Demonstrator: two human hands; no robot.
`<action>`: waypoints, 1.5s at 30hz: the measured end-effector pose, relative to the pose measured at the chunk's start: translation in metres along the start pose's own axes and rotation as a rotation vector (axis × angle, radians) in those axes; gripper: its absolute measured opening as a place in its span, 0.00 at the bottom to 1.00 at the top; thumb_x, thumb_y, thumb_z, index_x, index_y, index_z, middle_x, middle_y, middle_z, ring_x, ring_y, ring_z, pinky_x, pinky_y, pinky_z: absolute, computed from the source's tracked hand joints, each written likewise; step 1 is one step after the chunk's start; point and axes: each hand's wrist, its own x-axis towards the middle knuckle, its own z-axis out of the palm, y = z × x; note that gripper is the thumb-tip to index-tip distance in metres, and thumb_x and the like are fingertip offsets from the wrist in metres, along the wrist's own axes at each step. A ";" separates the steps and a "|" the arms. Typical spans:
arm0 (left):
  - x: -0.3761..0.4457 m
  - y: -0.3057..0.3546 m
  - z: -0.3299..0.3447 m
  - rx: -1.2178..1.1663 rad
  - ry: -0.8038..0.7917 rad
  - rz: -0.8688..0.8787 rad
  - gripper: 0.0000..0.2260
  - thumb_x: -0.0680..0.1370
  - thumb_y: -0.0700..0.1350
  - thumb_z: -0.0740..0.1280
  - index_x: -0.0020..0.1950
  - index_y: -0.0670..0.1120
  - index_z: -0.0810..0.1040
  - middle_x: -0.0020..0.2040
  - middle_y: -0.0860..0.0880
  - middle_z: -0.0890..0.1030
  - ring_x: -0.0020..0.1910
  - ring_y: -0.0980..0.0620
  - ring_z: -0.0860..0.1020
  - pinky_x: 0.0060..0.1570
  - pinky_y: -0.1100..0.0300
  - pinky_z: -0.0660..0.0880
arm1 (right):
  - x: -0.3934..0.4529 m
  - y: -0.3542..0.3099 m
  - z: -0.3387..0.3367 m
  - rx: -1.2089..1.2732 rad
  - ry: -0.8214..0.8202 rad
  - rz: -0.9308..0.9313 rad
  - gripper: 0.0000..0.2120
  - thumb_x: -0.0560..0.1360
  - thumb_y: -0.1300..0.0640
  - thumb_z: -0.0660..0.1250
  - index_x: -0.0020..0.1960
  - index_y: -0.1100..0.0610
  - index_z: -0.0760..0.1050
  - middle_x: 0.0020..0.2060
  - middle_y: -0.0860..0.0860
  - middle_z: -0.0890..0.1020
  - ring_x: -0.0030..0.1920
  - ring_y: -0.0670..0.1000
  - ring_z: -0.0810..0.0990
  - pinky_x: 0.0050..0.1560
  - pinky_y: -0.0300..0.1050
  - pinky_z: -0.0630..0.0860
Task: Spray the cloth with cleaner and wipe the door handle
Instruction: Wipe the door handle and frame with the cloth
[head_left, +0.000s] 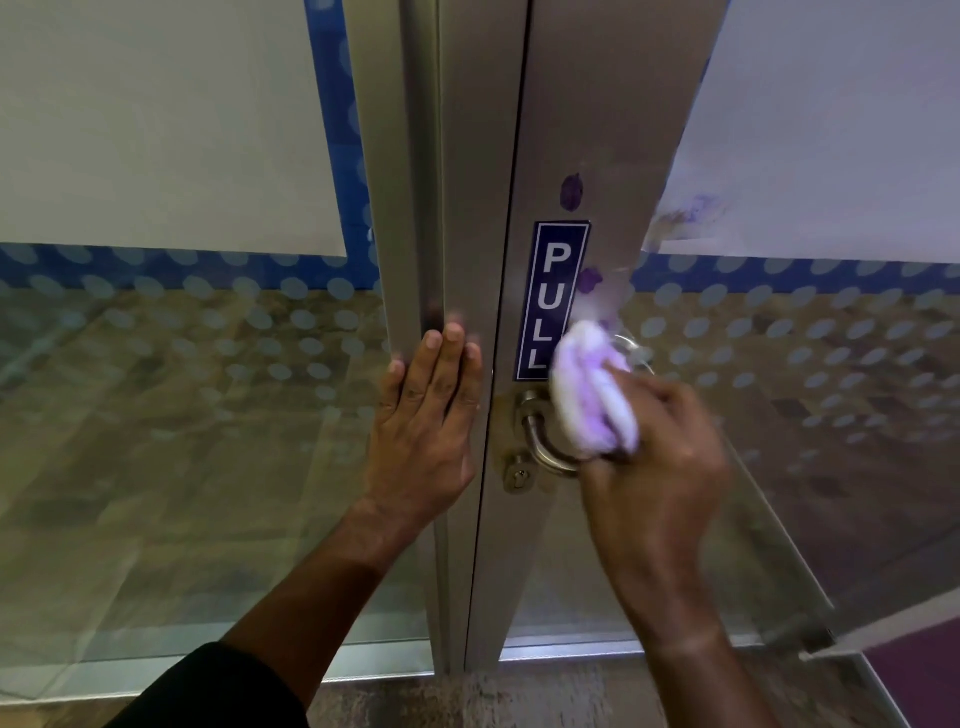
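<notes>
The left hand (431, 415) lies flat against the metal door frame (415, 208), fingers straight and together. The right hand (660, 467) grips a bunched cloth (592, 389), fingers curled around it, pressing it on the curved door handle (540, 441) below the PULL sign (553, 301).

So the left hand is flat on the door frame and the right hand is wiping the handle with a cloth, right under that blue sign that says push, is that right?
Not quite: the blue sign reads PULL, not push, as the head view shows. The rest holds: the left hand lies flat on the door frame, and the right hand holds the cloth against the handle below the sign.
</notes>
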 end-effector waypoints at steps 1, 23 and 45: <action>0.000 0.001 -0.001 -0.004 0.000 0.008 0.43 0.74 0.37 0.67 0.81 0.43 0.42 0.81 0.46 0.39 0.81 0.49 0.41 0.79 0.50 0.39 | -0.001 -0.005 0.011 -0.045 -0.047 0.024 0.15 0.69 0.66 0.74 0.55 0.59 0.84 0.47 0.58 0.83 0.44 0.58 0.80 0.43 0.50 0.75; 0.000 0.000 -0.001 -0.027 -0.011 0.034 0.36 0.79 0.42 0.58 0.81 0.43 0.40 0.81 0.46 0.37 0.80 0.49 0.39 0.78 0.51 0.38 | -0.014 -0.007 0.024 -0.352 -0.322 -0.183 0.24 0.64 0.56 0.67 0.60 0.55 0.81 0.51 0.56 0.80 0.48 0.60 0.76 0.46 0.54 0.71; 0.003 0.002 -0.001 -0.052 0.010 0.016 0.26 0.86 0.53 0.43 0.81 0.44 0.40 0.81 0.48 0.37 0.80 0.50 0.39 0.78 0.52 0.37 | -0.012 0.002 0.029 -0.479 -0.431 -0.498 0.18 0.64 0.57 0.60 0.50 0.55 0.82 0.53 0.55 0.80 0.49 0.60 0.74 0.44 0.52 0.64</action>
